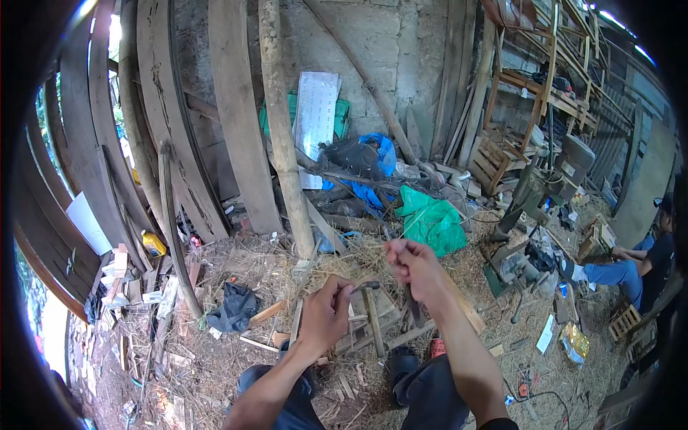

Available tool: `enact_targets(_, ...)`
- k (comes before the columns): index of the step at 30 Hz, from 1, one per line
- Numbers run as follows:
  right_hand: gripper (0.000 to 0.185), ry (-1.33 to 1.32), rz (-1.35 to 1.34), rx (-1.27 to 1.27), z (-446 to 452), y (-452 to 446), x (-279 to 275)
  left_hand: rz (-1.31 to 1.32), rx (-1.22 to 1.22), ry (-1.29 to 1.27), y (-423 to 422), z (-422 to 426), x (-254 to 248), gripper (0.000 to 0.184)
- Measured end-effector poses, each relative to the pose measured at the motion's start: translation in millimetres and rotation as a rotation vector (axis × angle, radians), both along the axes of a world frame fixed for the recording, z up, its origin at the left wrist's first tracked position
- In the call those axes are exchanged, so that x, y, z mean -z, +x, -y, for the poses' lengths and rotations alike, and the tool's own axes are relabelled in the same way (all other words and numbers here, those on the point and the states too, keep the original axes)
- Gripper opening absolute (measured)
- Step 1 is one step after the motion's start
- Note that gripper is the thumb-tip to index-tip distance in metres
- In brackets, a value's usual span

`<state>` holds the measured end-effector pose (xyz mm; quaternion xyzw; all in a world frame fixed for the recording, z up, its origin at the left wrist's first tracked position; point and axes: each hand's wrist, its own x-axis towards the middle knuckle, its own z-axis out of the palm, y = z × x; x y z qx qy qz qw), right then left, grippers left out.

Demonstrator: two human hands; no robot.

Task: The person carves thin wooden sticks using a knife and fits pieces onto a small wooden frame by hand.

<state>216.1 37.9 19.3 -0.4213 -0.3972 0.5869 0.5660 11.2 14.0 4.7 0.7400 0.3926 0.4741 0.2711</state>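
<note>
My left hand (pixel 326 314) is closed, with a short dark curved piece (pixel 367 285) sticking out from between thumb and fingers toward the right. Higher and to the right, my right hand (pixel 417 269) is closed around a slender dark tool (pixel 413 308) whose lower part hangs below the fist; its kind is hard to make out. The hands are apart. Beneath them, between my legs, a small wooden frame (pixel 373 322) of slats stands on the ground, partly hidden by the hands.
A green plastic sheet (pixel 430 218) lies ahead, near a wooden pole (pixel 283 129). Black plastic (pixel 235 308) and a yellow bottle (pixel 153 244) are at left. A seated person (pixel 623 272) is at far right. Straw and wood scraps cover the ground.
</note>
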Motion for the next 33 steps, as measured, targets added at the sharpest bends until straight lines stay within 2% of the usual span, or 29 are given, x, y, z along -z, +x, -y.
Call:
enact_targets(3,0.015,0.031,-0.084,-0.035,6,-4,-1,-0.01,0.007,-0.037,2,3,-2,0.007)
enact_targets(5,0.015,-0.083,-0.048,-0.242,15,-22,-3,0.006,0.014,-0.054,1,-1,1,0.007)
enact_targets(7,0.015,-0.111,-0.029,-0.201,7,-11,1,0.013,0.021,-0.08,0,0,2,0.007)
enact_targets(10,0.014,-0.07,-0.11,0.011,-5,23,1,0.03,0.019,-0.067,-1,0,-3,0.004)
enact_targets(15,0.018,-0.074,-0.111,0.003,6,16,3,0.031,0.044,-0.177,-6,0,-3,0.005)
enact_targets(17,0.019,-0.045,-0.002,-0.093,9,6,-2,0.057,0.069,-0.205,-8,-4,-4,0.006)
enact_targets(19,0.019,-0.059,0.01,-0.073,5,17,-1,0.077,0.095,-0.249,-12,-5,-3,0.007)
enact_targets(22,0.02,0.016,0.001,0.131,-8,52,12,0.065,0.155,-0.248,-22,-10,-2,0.008)
enact_targets(25,0.022,-0.008,-0.051,0.153,-5,73,5,0.111,0.158,-0.143,-29,-17,0,0.012)
enact_targets(28,0.024,0.018,-0.072,0.209,-3,62,7,0.069,0.187,-0.252,-30,-18,4,0.012)
enact_targets(30,0.023,0.041,-0.09,0.232,-4,51,5,0.23,0.223,-0.412,-26,-18,-4,0.013)
enact_targets(33,0.021,0.09,-0.104,0.089,2,20,2,0.236,0.296,-0.51,-21,-22,5,0.014)
